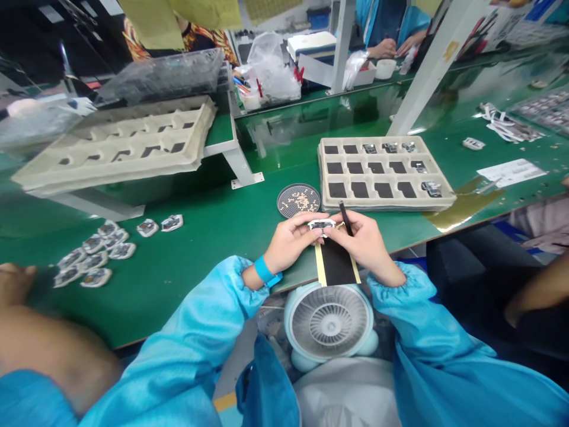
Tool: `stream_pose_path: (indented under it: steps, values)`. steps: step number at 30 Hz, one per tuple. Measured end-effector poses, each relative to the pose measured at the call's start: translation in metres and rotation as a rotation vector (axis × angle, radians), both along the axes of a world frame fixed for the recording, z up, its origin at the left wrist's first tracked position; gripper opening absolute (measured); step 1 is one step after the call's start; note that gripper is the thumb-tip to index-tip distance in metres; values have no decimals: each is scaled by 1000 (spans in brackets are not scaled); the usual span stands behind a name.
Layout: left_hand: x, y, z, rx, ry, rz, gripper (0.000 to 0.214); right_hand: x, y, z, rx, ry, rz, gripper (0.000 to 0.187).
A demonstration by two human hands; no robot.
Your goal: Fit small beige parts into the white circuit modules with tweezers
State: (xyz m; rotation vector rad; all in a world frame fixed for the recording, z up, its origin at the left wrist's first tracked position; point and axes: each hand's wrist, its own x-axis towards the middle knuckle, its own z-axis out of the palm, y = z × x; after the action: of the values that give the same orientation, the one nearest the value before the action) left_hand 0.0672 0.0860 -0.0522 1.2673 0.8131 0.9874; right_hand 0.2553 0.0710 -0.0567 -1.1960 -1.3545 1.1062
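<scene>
My left hand pinches a small white electronic housing between thumb and fingers, just past the bench's front edge. At its other end, my right hand is closed, thumb against the housing. A slim black stick-like tool rises between the right thumb and forefinger; it may be tweezers, but its tip is hidden. Below the hands a black sheet with yellow side strips hangs over the edge. Directly behind the hands lies a round dark dish of small beige pieces.
Right of the dish sits a beige compartment tray with black pads and several electronic parts. More white housings lie on the left. A raised stand carries another tray. A fan is below the edge. Co-workers' arms flank both sides.
</scene>
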Motion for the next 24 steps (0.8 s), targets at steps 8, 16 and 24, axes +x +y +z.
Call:
stream_pose_path:
  steps: [8,16,24]
  values:
    - [3,-8,-3,49,80,88,37,-10,-6,4,17,48,-21,32]
    - [-4,-11,-2,453,373,185,22,-5,-10,-1,185,-139,-42,22]
    - [-3,-8,-5,776,549,222,20,19,6,13,589,-339,63,10]
